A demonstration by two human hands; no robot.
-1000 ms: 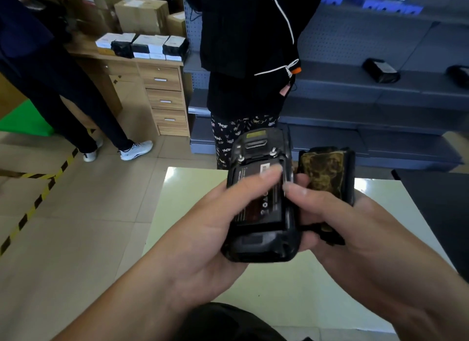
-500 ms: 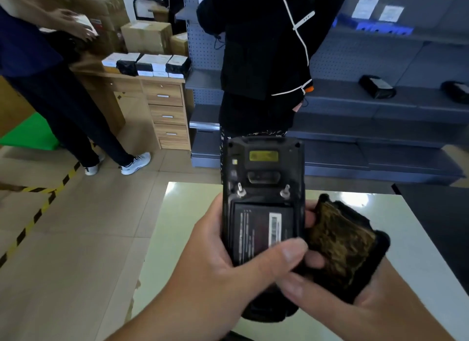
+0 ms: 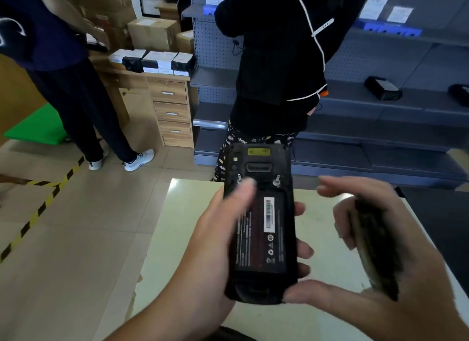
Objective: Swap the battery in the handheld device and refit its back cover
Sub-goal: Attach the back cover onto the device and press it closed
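Observation:
My left hand (image 3: 205,241) grips the black handheld device (image 3: 258,163) from below and the left, back side up, thumb resting near its upper left screw. A black battery (image 3: 261,234) with a white barcode label lies in the open bay. To the right, my right hand (image 3: 396,264) holds the black back cover (image 3: 373,249) edge-on and blurred, its thumb touching the device's lower right corner.
A pale table (image 3: 327,320) lies under my hands, with a dark surface (image 3: 446,229) to its right. A person in black (image 3: 274,61) stands just beyond the table before grey shelving (image 3: 396,127). Another person (image 3: 76,92) stands left by a wooden drawer unit (image 3: 170,112).
The device has swung upright and closer, the battery now lying flat in the bay. My right hand has drawn off to the right with the cover, turning it edge-on.

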